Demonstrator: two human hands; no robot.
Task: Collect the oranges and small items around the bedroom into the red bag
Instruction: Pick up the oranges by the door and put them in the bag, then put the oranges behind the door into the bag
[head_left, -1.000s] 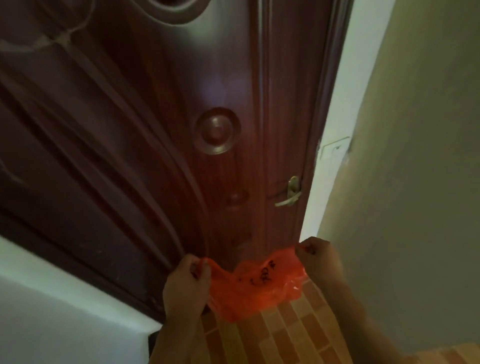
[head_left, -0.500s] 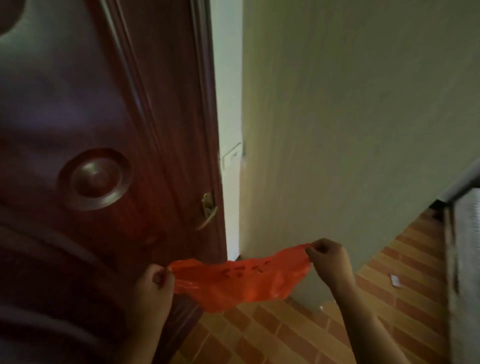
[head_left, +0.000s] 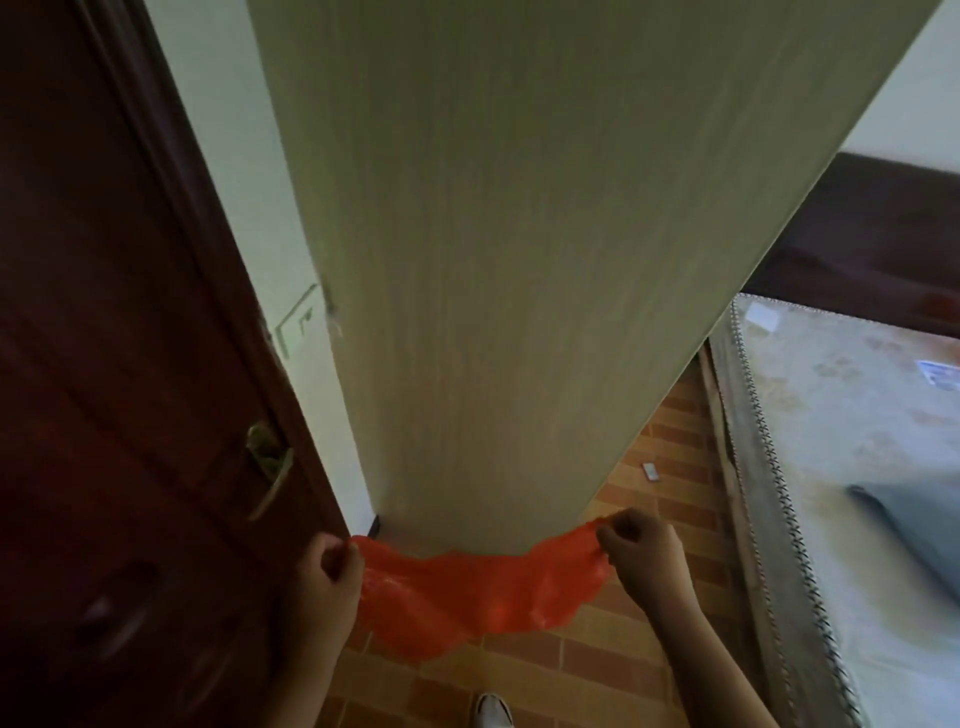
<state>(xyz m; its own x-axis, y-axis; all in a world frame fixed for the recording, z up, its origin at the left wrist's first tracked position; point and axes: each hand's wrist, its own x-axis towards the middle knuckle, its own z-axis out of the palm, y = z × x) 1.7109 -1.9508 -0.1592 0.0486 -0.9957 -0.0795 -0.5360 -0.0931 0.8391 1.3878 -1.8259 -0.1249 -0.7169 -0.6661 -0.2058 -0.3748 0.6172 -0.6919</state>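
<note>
A thin red plastic bag (head_left: 467, 597) hangs stretched between my two hands, low in the head view, in front of a pale cabinet side. My left hand (head_left: 324, 577) pinches the bag's left edge. My right hand (head_left: 641, 553) pinches its right edge. The bag sags in the middle and looks flat. A small white item (head_left: 650, 472) lies on the brick-pattern floor to the right of the cabinet. No orange is in view.
A dark wooden door (head_left: 104, 364) with a brass handle (head_left: 270, 467) stands at the left. The tall pale cabinet (head_left: 519, 260) fills the centre. A bed (head_left: 841, 441) with a patterned mattress, papers and a grey cloth (head_left: 914, 525) lies at the right. My white shoe (head_left: 491, 712) shows at the bottom.
The view has swung right, from the door to the cabinet and the bed. My hands have moved further apart, stretching the red bag wider.
</note>
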